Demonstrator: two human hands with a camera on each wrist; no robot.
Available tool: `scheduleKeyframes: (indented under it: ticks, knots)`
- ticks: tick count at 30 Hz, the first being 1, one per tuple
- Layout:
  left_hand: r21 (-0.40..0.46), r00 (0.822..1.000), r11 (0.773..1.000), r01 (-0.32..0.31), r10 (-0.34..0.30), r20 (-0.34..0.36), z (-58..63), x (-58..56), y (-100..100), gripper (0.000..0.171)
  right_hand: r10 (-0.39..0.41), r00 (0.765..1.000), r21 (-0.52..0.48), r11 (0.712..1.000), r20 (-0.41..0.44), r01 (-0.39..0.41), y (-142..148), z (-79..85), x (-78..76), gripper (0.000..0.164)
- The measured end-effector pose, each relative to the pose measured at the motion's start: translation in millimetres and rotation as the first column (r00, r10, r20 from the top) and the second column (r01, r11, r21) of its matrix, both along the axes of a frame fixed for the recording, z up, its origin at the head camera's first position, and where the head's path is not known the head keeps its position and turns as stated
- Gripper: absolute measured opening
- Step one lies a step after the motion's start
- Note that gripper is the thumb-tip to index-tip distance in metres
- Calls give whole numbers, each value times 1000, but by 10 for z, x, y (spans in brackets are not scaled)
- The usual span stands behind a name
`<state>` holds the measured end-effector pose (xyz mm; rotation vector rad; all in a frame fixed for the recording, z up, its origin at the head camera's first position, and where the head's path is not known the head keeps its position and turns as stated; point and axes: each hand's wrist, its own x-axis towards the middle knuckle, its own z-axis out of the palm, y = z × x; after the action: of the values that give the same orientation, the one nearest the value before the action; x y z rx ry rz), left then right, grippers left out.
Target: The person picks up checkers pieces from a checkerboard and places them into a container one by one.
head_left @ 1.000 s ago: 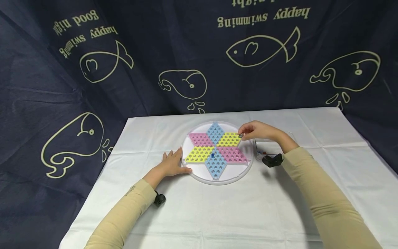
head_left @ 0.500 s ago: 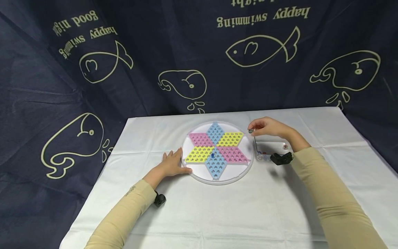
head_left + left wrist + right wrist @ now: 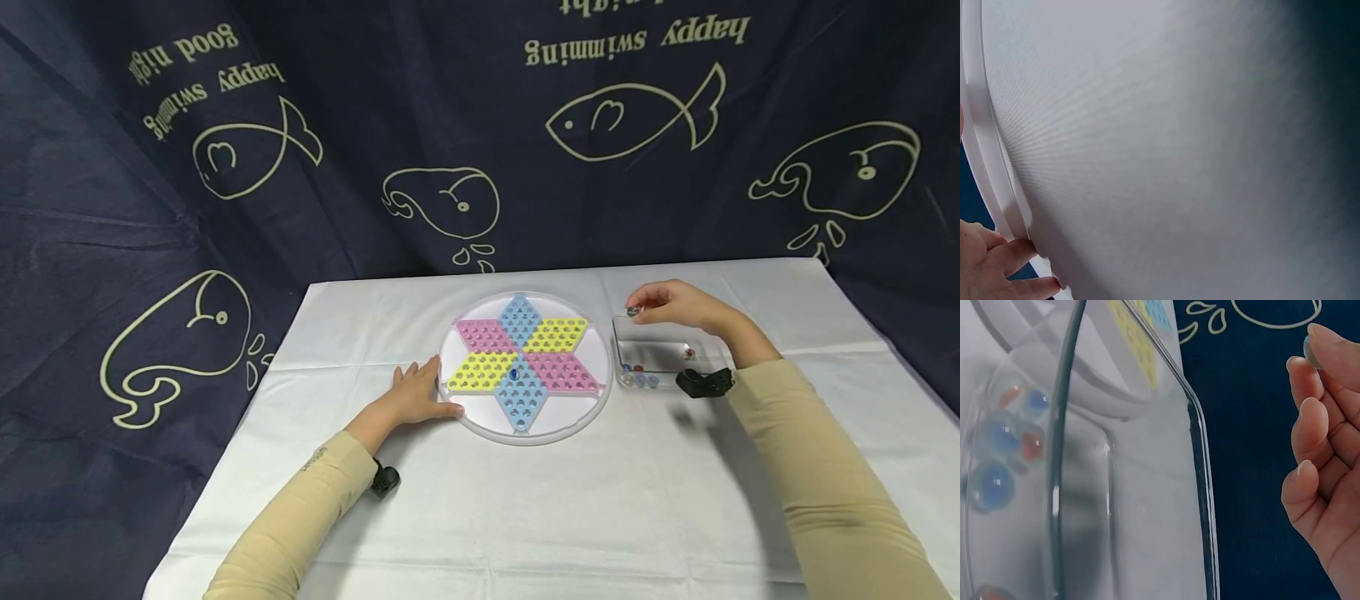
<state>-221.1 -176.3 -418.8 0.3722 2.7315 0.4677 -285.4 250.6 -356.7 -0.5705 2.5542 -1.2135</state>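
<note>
With its thumb and fingertips my right hand [image 3: 678, 304] pinches a small marble [image 3: 633, 312], held above the far left part of a clear glass container [image 3: 617, 337]. Part of that marble [image 3: 1311, 353] shows between thumb and index finger in the right wrist view. My left hand [image 3: 412, 393] has its fingers spread and touches the left rim of a round white Chinese checkers board [image 3: 558, 418]. A blue marble [image 3: 513, 375] sits in the near blue point of the board's star. In the left wrist view, my left fingers [image 3: 1013, 255] are partly cut off by the frame.
Several blue and red marbles [image 3: 994, 484] lie in the container near its left side, with a reddish one [image 3: 690, 353] farther right. Container and board stand side by side on a white tablecloth [image 3: 570, 517]. A dark blue printed curtain [image 3: 450, 100] hangs behind the table.
My right hand has moved right, from the board's yellow far-right point to above the container, with the marble pinched throughout. The left hand has stayed at the board's rim.
</note>
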Motion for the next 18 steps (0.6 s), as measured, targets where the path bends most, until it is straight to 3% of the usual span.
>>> scheduleKeyframes:
  ticks: [18]
  knots:
    - [24, 1000, 1000, -4, 4, -5, -23, -18, -16, 106, -31, 999, -13, 999, -18, 30, 279, 1, 65, 27]
